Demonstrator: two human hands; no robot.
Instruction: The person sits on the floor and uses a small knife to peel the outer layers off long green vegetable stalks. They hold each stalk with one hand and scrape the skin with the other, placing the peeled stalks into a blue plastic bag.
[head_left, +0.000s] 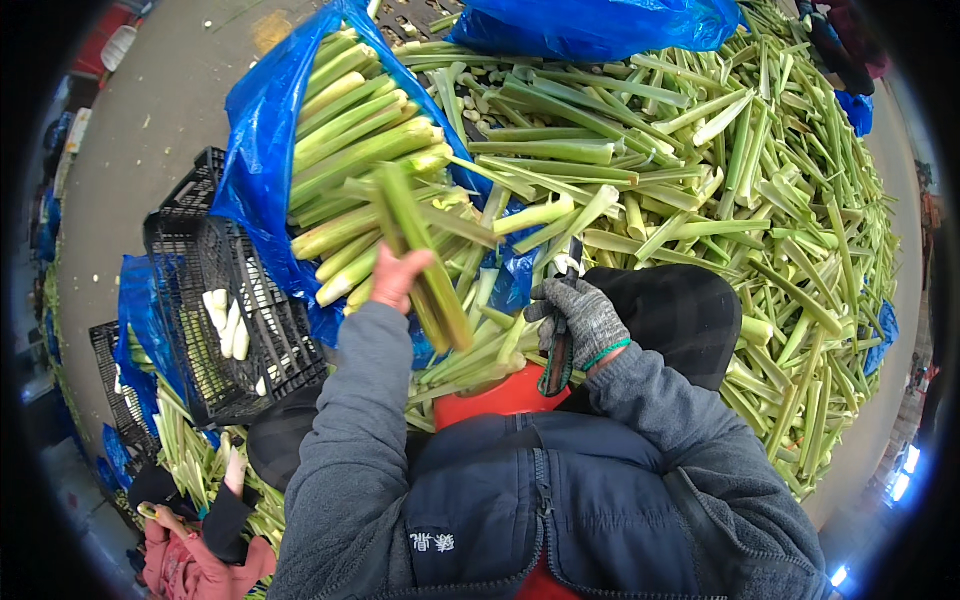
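Observation:
My bare left hand (399, 279) grips a green water bamboo stalk (420, 255), blurred by motion, over the near end of an open blue plastic bag (259, 142). Unpeeled stalks (367, 154) fill that bag, laid side by side with their cut ends to the right. In a grey knit glove, my right hand (581, 319) is closed around a knife (574, 259) in front of my right knee. Part of the knife is hidden by the fingers. Beneath both hands, stripped green husks (480, 367) lie across a red surface (487, 401) between my legs.
Left of the bag, a black plastic crate (202, 262) holds a few peeled white shoots (227, 324). A large husk heap (795, 225) spreads along my right. Another blue bag (600, 26) lies ahead. At lower left, a person in a pink top (202, 562) works beside more husks.

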